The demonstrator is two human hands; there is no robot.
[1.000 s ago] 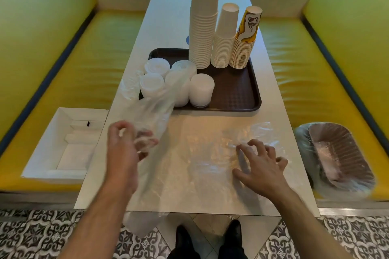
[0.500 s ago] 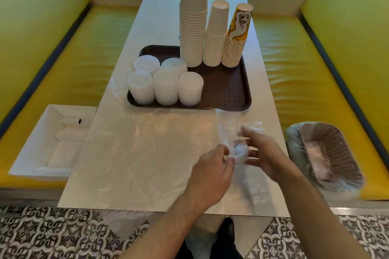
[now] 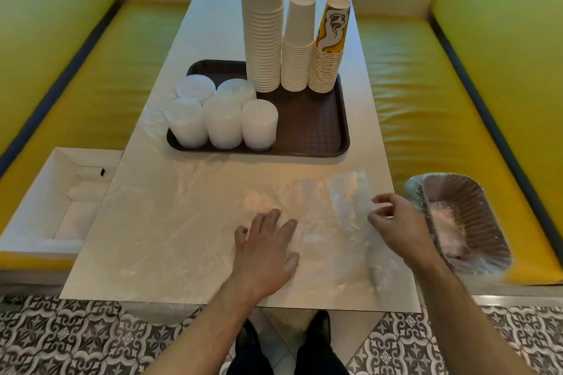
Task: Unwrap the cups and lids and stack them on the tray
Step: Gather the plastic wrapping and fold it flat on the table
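Clear plastic wrap (image 3: 350, 210) is lying spread over the near end of the pale table (image 3: 189, 240). Left hand (image 3: 265, 250) is pressing flat on the wrap, fingers straight and spread. Right hand (image 3: 396, 225) is pinching a raised fold of the wrap at the table's right edge, fingers curled. Brown tray (image 3: 313, 131) is sitting mid-table, carrying three upside-down cup stacks (image 3: 263, 42) along its far side and five white lid stacks (image 3: 224, 122) at its left. Lined bin (image 3: 466, 222) is standing on the yellow bench, right. White box (image 3: 58, 204) is resting on the left bench.
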